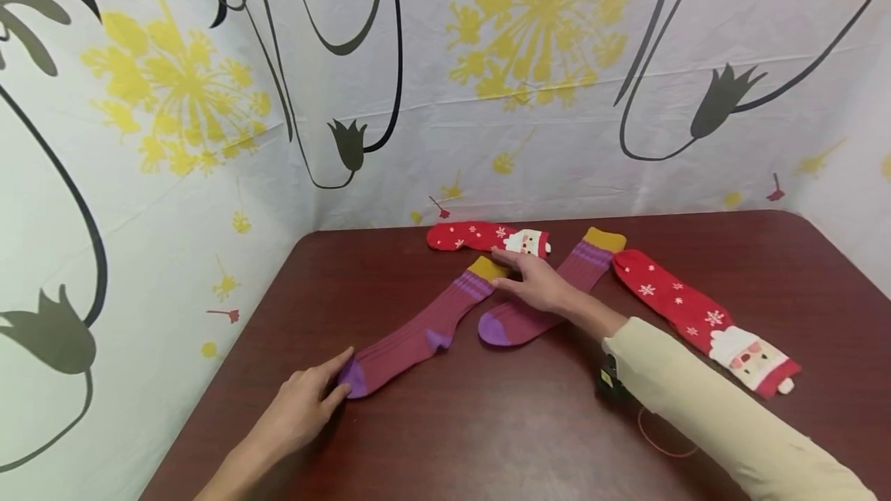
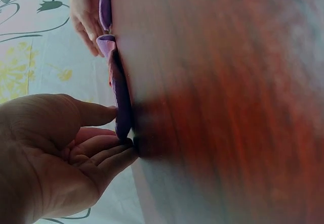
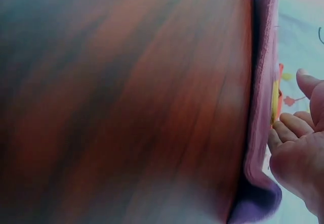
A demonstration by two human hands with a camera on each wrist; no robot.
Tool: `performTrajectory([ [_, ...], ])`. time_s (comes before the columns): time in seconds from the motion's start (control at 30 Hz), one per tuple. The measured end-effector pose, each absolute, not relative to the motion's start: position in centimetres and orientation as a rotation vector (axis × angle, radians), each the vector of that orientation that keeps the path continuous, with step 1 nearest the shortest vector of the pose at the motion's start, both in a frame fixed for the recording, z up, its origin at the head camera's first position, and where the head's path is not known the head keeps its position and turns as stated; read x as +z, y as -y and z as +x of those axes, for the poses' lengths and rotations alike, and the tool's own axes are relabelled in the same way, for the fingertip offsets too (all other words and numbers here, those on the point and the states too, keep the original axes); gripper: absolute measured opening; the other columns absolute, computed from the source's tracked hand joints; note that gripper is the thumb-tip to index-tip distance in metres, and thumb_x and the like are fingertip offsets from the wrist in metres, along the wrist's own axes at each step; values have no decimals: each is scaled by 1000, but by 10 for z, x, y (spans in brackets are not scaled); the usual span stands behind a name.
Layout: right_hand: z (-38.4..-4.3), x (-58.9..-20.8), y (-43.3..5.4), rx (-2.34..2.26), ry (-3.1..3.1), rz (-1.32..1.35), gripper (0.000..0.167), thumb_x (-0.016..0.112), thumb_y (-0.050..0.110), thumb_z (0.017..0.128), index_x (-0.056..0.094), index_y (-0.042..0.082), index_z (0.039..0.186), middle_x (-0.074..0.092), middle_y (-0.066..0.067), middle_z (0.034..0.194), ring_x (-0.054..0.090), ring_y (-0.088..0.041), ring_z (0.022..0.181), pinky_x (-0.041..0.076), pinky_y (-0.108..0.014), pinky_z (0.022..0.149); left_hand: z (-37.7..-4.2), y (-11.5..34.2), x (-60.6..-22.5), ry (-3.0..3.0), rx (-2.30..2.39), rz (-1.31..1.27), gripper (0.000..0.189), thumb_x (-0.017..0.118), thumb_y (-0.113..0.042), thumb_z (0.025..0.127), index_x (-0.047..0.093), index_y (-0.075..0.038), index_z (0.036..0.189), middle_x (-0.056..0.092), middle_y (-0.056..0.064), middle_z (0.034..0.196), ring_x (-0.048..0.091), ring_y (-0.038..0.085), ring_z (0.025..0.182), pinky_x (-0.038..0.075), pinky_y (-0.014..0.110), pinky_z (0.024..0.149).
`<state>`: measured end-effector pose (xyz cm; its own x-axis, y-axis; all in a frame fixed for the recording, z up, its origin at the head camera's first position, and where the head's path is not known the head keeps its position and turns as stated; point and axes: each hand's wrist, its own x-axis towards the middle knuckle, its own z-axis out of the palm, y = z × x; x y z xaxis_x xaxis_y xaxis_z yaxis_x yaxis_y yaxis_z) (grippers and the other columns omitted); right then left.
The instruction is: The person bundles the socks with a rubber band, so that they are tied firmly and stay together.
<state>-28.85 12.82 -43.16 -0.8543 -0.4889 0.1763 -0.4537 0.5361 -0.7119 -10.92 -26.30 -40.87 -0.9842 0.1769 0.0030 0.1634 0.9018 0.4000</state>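
A mauve sock point(image 1: 411, 342) with a purple toe and heel and a yellow cuff lies slantwise on the table. My left hand point(image 1: 295, 412) touches its purple toe, thumb and fingers spread; the left wrist view shows the toe point(image 2: 122, 118) beside the thumb. Close to the yellow cuff is my right hand point(image 1: 532, 284), fingers extended, reaching over a matching mauve sock point(image 1: 583, 267) and partly covering it. Whether the right thumb touches the cuff is hard to tell. In the right wrist view, that hand point(image 3: 298, 138) is just behind a mauve sock point(image 3: 260, 97).
A red Santa sock point(image 1: 469, 236) lies near the table's back edge, just beyond the right fingertips. Another red Santa sock point(image 1: 678, 300) lies slantwise at right, beyond the right forearm. The dark wooden table point(image 1: 445, 447) meets a patterned cloth point(image 1: 418, 114) behind and at left.
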Motion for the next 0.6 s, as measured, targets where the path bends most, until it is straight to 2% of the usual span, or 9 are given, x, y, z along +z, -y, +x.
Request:
performTrajectory([
  [0.3,-305,-439,-109,-1241,-2743,-794,54,67,10,105,49,-10,152,52,-25,154,44,-39,148,36,-54,120,-109,263,-412,-3049,617,276,54,76,-11,98,61,-7,150,67,20,138,67,37,124,53,58,100],
  [0.6,-310,-439,-102,-1173,-2824,-764,47,69,7,103,58,-8,146,59,-24,146,52,-39,142,39,-52,118,-111,262,-411,-3048,620,289,56,79,-10,96,61,-7,149,68,22,136,68,39,122,54,59,98],
])
